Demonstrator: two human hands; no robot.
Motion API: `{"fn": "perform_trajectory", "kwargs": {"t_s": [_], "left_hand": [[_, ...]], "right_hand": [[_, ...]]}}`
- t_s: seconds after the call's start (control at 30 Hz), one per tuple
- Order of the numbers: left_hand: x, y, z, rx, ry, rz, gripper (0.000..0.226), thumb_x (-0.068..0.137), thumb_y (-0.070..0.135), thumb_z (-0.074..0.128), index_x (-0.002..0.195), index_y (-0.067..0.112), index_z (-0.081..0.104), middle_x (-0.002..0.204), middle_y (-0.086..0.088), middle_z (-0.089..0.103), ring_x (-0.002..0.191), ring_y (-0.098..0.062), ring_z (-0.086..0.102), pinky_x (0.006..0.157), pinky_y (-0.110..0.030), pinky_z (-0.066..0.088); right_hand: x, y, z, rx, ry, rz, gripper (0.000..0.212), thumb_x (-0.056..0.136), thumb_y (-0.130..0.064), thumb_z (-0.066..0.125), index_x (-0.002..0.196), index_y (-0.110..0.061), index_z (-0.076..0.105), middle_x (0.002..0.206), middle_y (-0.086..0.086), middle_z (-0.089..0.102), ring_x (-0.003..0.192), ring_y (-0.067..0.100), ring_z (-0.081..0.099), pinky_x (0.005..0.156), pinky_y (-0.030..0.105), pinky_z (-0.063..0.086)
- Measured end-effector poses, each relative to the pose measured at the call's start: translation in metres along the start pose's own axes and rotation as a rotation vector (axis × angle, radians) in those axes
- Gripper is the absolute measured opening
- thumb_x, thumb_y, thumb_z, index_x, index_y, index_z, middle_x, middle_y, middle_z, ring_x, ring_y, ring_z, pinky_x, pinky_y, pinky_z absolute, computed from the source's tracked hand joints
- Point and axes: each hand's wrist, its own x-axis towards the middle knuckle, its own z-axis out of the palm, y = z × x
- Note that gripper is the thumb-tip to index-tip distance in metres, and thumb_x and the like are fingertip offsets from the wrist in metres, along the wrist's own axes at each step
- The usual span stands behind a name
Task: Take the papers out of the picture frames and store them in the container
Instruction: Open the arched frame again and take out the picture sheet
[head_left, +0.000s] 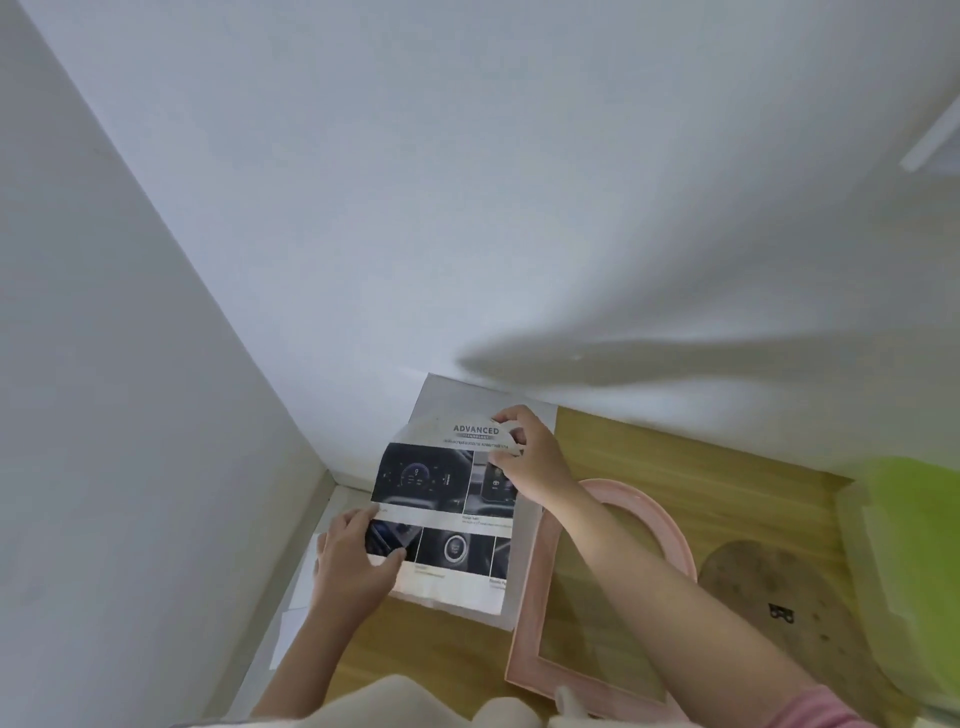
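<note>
A printed paper (447, 499) with car dashboard photos and the word ADVANCED is held over a grey sheet or lid (524, 561) on the wooden floor. My left hand (353, 556) grips the paper's lower left edge, thumb on top. My right hand (530, 452) pinches its upper right corner. To the right lies a pink arched picture frame (530, 613), empty, with the floor showing through it. Its brown arched backing board (779, 597) lies further right.
White walls meet in a corner just behind the paper. A green translucent container (914, 545) stands at the far right edge. Some white sheets (291, 623) lie along the left wall's base. A pale cloth covers my lap at the bottom.
</note>
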Motion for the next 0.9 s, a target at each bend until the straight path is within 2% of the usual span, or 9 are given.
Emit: {"fn": "perform_trajectory", "kwargs": {"t_s": [0.07, 0.17, 0.27, 0.33, 0.43, 0.53, 0.6, 0.7, 0.9], "left_hand": [[0.002, 0.005, -0.008, -0.125, 0.018, 0.052, 0.052, 0.075, 0.01, 0.072, 0.124, 0.015, 0.055, 0.111, 0.002, 0.056, 0.109, -0.022, 0.052, 0.094, -0.033, 0.042], [0.0, 0.017, -0.018, -0.225, 0.024, 0.116, 0.046, 0.076, 0.002, 0.068, 0.114, 0.025, 0.06, 0.104, 0.007, 0.064, 0.096, -0.017, 0.06, 0.088, -0.037, 0.05], [-0.012, 0.034, -0.017, -0.257, -0.023, 0.206, 0.042, 0.078, 0.003, 0.069, 0.112, 0.026, 0.06, 0.103, 0.006, 0.064, 0.088, -0.011, 0.059, 0.071, -0.015, 0.048], [-0.024, 0.049, -0.01, -0.25, -0.081, 0.259, 0.043, 0.078, 0.005, 0.07, 0.115, 0.023, 0.059, 0.102, 0.007, 0.063, 0.084, -0.008, 0.058, 0.064, -0.009, 0.047], [-0.038, 0.063, 0.01, -0.223, -0.17, 0.305, 0.047, 0.075, 0.008, 0.073, 0.119, 0.018, 0.059, 0.1, 0.006, 0.063, 0.08, -0.007, 0.059, 0.065, -0.009, 0.048], [-0.05, 0.073, 0.034, -0.153, -0.256, 0.35, 0.048, 0.074, 0.014, 0.075, 0.12, 0.015, 0.059, 0.099, 0.005, 0.059, 0.078, -0.004, 0.058, 0.067, -0.008, 0.048], [-0.059, 0.076, 0.048, -0.124, -0.308, 0.358, 0.05, 0.075, 0.018, 0.074, 0.122, 0.014, 0.059, 0.099, 0.005, 0.057, 0.08, -0.007, 0.059, 0.072, -0.013, 0.051], [-0.067, 0.079, 0.065, -0.065, -0.36, 0.347, 0.053, 0.077, 0.021, 0.073, 0.127, 0.015, 0.055, 0.102, 0.006, 0.053, 0.085, -0.009, 0.06, 0.08, -0.021, 0.054], [-0.075, 0.084, 0.086, 0.116, -0.412, 0.381, 0.059, 0.084, 0.023, 0.065, 0.138, 0.015, 0.042, 0.112, 0.002, 0.048, 0.097, -0.01, 0.052, 0.09, -0.019, 0.047]], "right_hand": [[-0.006, -0.008, -0.01, 0.063, 0.015, -0.013, 0.04, 0.08, -0.001, 0.064, 0.106, -0.028, 0.053, 0.095, 0.004, 0.068, 0.057, 0.017, 0.059, 0.052, 0.034, 0.053], [-0.02, -0.011, -0.032, 0.113, 0.067, -0.02, 0.04, 0.079, -0.004, 0.068, 0.108, -0.029, 0.056, 0.095, 0.004, 0.07, 0.058, 0.017, 0.061, 0.05, 0.03, 0.053], [-0.039, 0.003, -0.055, 0.073, 0.144, -0.018, 0.04, 0.079, -0.008, 0.07, 0.111, -0.028, 0.057, 0.094, 0.002, 0.068, 0.06, 0.015, 0.061, 0.05, 0.028, 0.051], [-0.054, 0.018, -0.07, -0.006, 0.199, -0.021, 0.04, 0.08, -0.01, 0.07, 0.115, -0.023, 0.057, 0.091, -0.001, 0.065, 0.061, 0.013, 0.061, 0.052, 0.026, 0.051], [-0.079, 0.045, -0.088, -0.083, 0.279, -0.015, 0.041, 0.08, -0.01, 0.071, 0.118, -0.019, 0.058, 0.087, -0.007, 0.061, 0.066, 0.01, 0.061, 0.052, 0.017, 0.049], [-0.105, 0.069, -0.099, -0.115, 0.345, 0.028, 0.038, 0.083, -0.014, 0.069, 0.119, -0.018, 0.057, 0.09, -0.015, 0.057, 0.082, 0.01, 0.063, 0.058, 0.015, 0.05], [-0.119, 0.083, -0.104, -0.178, 0.368, 0.047, 0.034, 0.085, -0.018, 0.067, 0.118, -0.021, 0.056, 0.095, -0.017, 0.055, 0.087, 0.01, 0.061, 0.059, 0.014, 0.046], [-0.13, 0.102, -0.109, -0.276, 0.379, 0.078, 0.031, 0.086, -0.023, 0.065, 0.117, -0.024, 0.058, 0.104, -0.008, 0.059, 0.082, 0.005, 0.058, 0.056, 0.012, 0.039], [-0.129, 0.128, -0.112, -0.455, 0.328, 0.139, 0.04, 0.087, -0.028, 0.064, 0.126, -0.021, 0.057, 0.104, -0.007, 0.053, 0.076, 0.003, 0.052, 0.056, 0.012, 0.034]]}}
